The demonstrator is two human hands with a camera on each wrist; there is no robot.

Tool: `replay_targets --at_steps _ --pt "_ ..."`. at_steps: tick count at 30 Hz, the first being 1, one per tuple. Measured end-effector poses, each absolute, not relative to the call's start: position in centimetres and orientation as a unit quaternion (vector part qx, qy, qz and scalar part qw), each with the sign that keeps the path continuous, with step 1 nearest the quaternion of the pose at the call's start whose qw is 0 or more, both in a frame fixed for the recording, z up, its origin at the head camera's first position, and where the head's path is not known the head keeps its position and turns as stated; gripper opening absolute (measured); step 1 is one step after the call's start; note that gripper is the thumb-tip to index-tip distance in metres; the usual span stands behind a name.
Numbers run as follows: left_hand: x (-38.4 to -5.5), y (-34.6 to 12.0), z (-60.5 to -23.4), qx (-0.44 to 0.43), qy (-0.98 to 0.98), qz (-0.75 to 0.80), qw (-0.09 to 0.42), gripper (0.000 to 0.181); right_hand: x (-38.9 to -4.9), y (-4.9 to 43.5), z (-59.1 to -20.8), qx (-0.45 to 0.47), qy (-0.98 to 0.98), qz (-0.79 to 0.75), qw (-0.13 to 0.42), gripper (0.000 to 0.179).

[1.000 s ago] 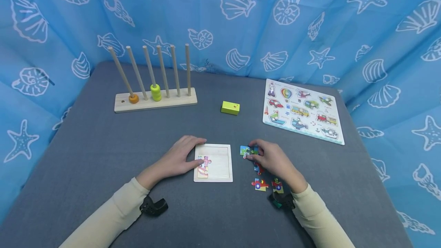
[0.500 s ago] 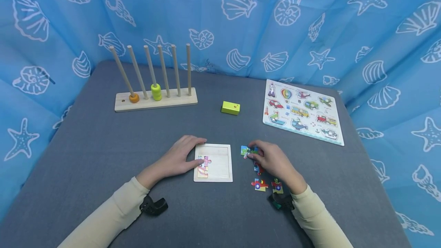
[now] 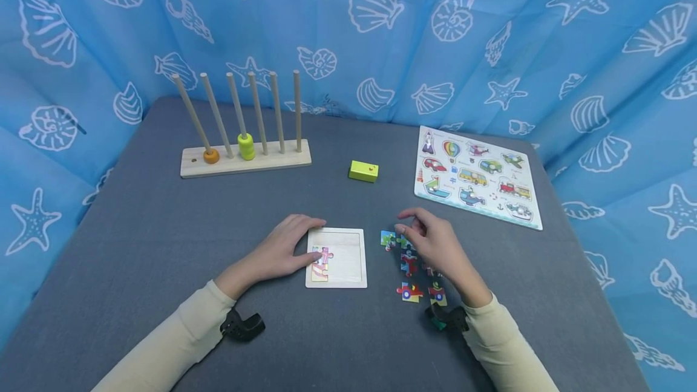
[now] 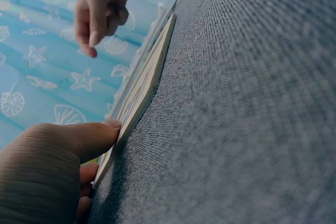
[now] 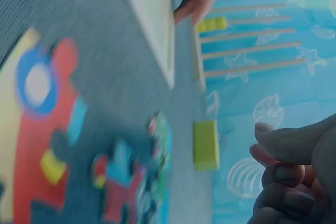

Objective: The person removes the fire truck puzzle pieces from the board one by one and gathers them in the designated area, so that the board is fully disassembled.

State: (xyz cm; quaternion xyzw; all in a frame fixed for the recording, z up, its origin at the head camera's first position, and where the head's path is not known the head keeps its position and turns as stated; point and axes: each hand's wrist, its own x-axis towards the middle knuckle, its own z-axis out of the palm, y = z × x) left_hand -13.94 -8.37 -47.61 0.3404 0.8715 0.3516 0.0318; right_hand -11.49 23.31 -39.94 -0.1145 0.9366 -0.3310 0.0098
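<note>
My left hand (image 3: 283, 247) holds the left side of a square wooden puzzle tray (image 3: 363, 259), its thumb over the edge and its fingers near the far left corner. Joined pink jigsaw pieces (image 3: 320, 271) lie inside along the tray's left side, partly under the thumb. My right hand (image 3: 435, 244) hovers above the loose pieces, fingers loosely bent, with nothing visible in its grasp. Below it lie a green and blue jigsaw piece (image 3: 388, 238), a red and blue piece (image 3: 408, 265) and a red piece with a wheel (image 3: 409, 292). The hand and wrist hide some others.
Behind the tray lies a yellow-green block (image 3: 363, 171). A wooden peg rack (image 3: 272, 162) with a few rings stands at the back left. A picture puzzle board (image 3: 479, 177) lies at the back right. A blue shell-patterned curtain (image 3: 348, 29) surrounds the table (image 3: 218, 210).
My right hand has let go of the green and blue pieces and risen up and slightly right, uncovering more of them. The left hand and tray have stayed in place.
</note>
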Motion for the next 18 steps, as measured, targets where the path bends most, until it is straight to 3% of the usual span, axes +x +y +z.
replay_targets --at_steps 7,18 --pt "-13.9 -8.4 -47.8 0.342 0.870 0.354 0.032 0.056 -10.2 20.0 -39.8 -0.183 0.927 -0.323 0.055 0.014" --pt "-14.1 -8.5 -47.9 0.350 0.866 0.358 0.020 0.055 -9.4 13.7 -41.9 -0.219 0.928 -0.259 0.156 0.046"
